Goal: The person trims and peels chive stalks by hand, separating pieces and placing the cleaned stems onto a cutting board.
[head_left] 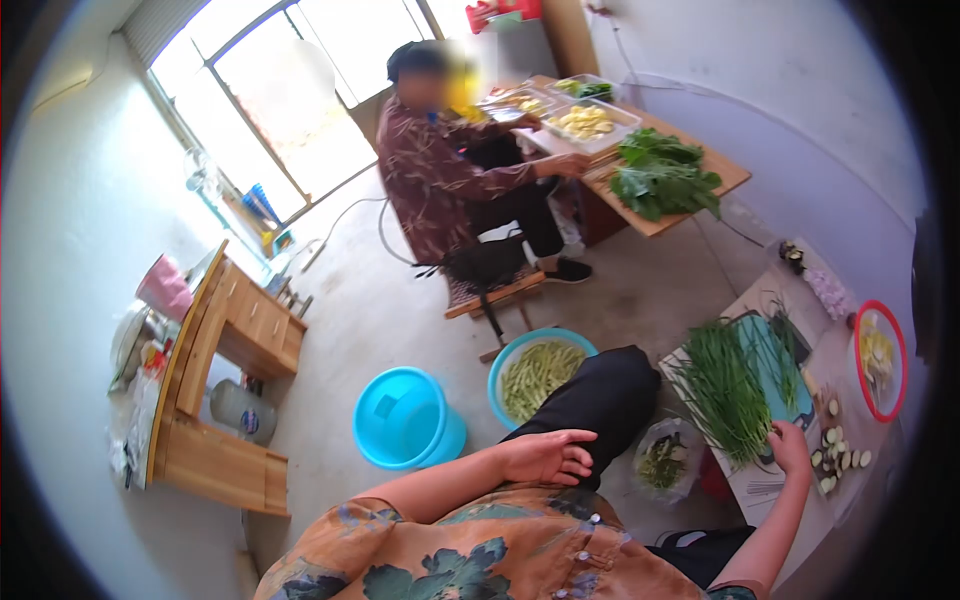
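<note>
My left hand (548, 457) is held above my dark-trousered thigh (600, 410), palm partly turned in, fingers a little bent and apart, with nothing in it. On the low table at the right, my right hand (790, 447) is closed at the lower edge of a teal cutting board (782, 372). What its fingers pinch is too small to tell. A large bunch of chives (722, 390) lies beside it, its lower ends close to my fingers. More thin green stalks (784, 350) rest on the board. Cut eggplant pieces (838, 455) lie just right of my hand.
A blue bucket (405, 418) and a basin of shredded green vegetable (540, 375) stand on the floor. A bag of trimmings (664, 458) sits by the low table; a red-rimmed basket (880, 360) is at right. Another person (440, 180) sits at a table with leafy greens (660, 175).
</note>
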